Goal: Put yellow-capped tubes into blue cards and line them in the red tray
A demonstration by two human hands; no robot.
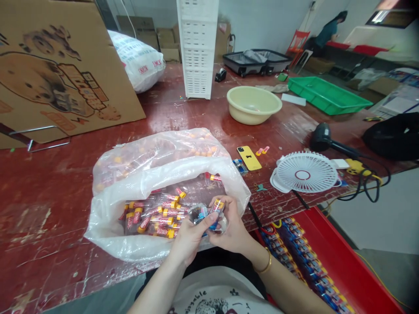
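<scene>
My left hand (188, 237) and my right hand (231, 226) meet over the near edge of an open translucent plastic bag (108, 213). My left fingers are closed on a small clear plastic pack (198, 213) with dark and blue parts. Pinched in my right fingers is a small yellow-topped tube (218, 204) with blue on its lower end; clear plastic surrounds it, and I cannot tell whether it is joined to the pack. Inside the bag lie several red-and-pink tubes (163, 220) with yellow caps. My fingers partly hide both held items.
Right of the bag are a yellow phone (249, 158), a white fan (303, 172) and a black hair dryer (327, 138). Farther back stand a cream basin (253, 114) and a green tray (327, 98). A large carton (65, 74) is at left; a red bin (356, 261) sits below the table edge.
</scene>
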